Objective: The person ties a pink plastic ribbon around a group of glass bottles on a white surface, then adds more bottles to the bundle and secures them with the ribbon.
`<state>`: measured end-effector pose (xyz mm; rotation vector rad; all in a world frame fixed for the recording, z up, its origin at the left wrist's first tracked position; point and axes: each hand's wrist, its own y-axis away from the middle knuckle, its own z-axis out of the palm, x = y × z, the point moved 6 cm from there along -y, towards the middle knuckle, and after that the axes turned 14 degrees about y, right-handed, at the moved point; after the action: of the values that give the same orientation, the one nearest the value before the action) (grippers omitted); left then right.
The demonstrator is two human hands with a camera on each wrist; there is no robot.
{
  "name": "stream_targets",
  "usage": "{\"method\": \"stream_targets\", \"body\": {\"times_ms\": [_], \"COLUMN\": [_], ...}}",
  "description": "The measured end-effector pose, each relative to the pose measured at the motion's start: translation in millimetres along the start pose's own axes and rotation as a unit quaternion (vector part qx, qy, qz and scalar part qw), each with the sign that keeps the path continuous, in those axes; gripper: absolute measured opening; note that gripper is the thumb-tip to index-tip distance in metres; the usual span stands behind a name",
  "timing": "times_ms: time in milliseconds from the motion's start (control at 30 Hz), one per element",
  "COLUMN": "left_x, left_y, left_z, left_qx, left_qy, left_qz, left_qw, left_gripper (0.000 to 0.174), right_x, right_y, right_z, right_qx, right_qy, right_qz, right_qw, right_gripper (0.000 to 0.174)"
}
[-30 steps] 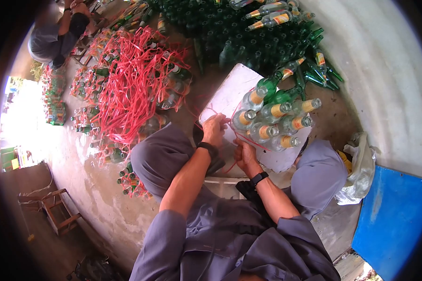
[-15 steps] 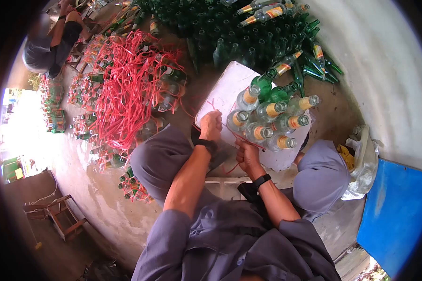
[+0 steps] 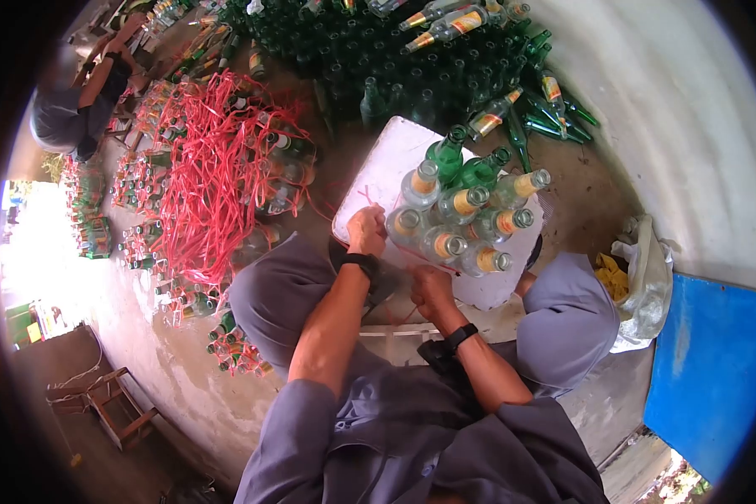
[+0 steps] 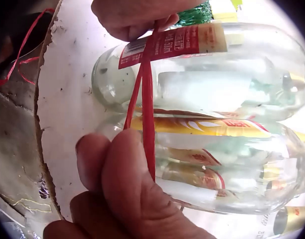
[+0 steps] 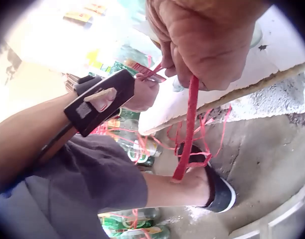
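Note:
My left hand (image 3: 367,231) pinches a red strip at the near-left side of several clear and green bottles (image 3: 445,244) standing on a white board (image 3: 368,178). The right hand (image 3: 433,292) grips the strip in front of them. In the left wrist view, the strip (image 4: 149,94) crosses the bottle sides between the left hand (image 4: 130,19) above and the right hand (image 4: 137,189) below. A loose end (image 5: 189,124) hangs from my right hand (image 5: 204,42) in the right wrist view.
A heap of red strips (image 3: 210,181) lies over bottles at left. Many green bottles (image 3: 353,67) stand behind the board, some lying at its right. A plastic bag (image 3: 643,277), blue panel (image 3: 710,353) and wooden stool (image 3: 122,407) are around. Another person (image 3: 71,113) is upper left.
The head view has shifted, with the board and bottles now farther left in it. The hands keep hold of the strip, and the right hand has drawn nearer the body, away from the bottles.

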<state>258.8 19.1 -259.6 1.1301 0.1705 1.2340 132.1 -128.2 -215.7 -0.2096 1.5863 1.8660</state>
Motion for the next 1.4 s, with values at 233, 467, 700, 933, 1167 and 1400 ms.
{"method": "stream_targets", "body": {"times_ms": [233, 467, 700, 933, 1167, 1400], "left_x": [2.1, 0.9, 8.0, 4.4, -8.3, -3.7], "left_y": [4.1, 5.7, 20.5, -13.5, -34.0, -28.2], "left_z": [-0.1, 8.8, 5.2, -18.4, -34.4, -32.4], "left_qx": [0.008, 0.011, 0.006, -0.158, -0.026, -0.015], "left_qy": [-0.027, -0.079, -0.023, -0.18, -0.12, -0.055], "left_qz": [-0.03, -0.01, -0.023, 0.108, 0.127, 0.069], "left_qw": [0.999, 0.997, 0.999, 0.965, 0.984, 0.996], "left_gripper": [0.017, 0.018, 0.019, 0.019, 0.018, 0.018], "right_x": [-4.5, -3.6, -17.3, -11.8, -23.2, -37.9], "right_y": [1.3, -2.7, 3.5, -4.6, -7.8, -1.2], "right_z": [-11.0, -14.3, -17.5, -21.8, -22.7, -20.4], "right_qx": [-0.006, -0.021, -0.031, -0.05, -0.018, 0.034], "right_qy": [0.013, 0.014, 0.083, 0.107, 0.2, 0.268], "right_qz": [-0.005, -0.022, -0.008, -0.018, -0.101, -0.221], "right_qw": [1.0, 0.999, 0.996, 0.993, 0.974, 0.937], "right_gripper": [0.019, 0.02, 0.022, 0.019, 0.017, 0.022]}}
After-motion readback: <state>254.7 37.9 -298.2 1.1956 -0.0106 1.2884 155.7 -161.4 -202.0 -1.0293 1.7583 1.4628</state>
